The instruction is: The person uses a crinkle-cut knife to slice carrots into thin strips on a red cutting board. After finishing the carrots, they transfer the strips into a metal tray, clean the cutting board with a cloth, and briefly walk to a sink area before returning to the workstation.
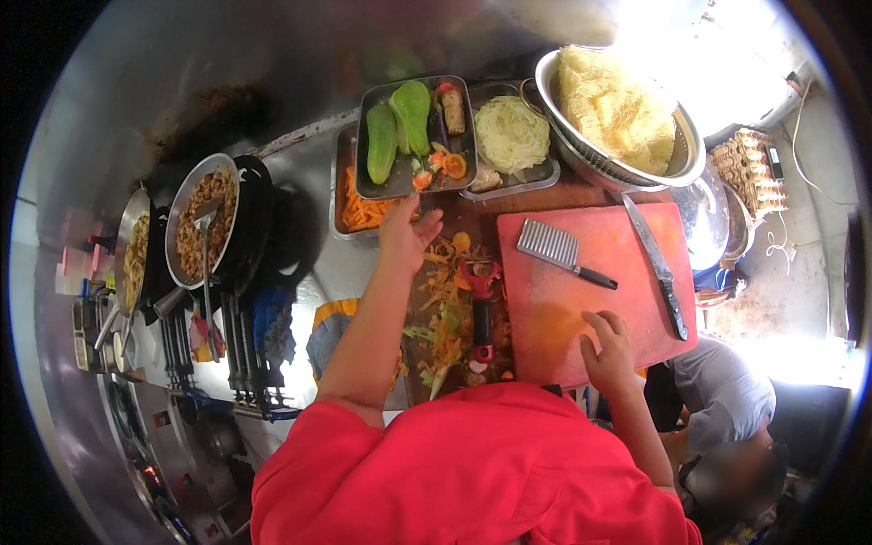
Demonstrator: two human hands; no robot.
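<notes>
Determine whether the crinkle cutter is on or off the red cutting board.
On: the crinkle cutter lies wholly inside the edges of the red cutting board.

The single view looks steeply down from the person's head through a wide fisheye lens, upright, over the red shirt (472, 463) at its lower edge. The left hand (409, 234), right hand (609, 352) and desk (334, 268) lie near; edges bend toward the rim.

No readable text, no legible numbers, labels or signs
</notes>
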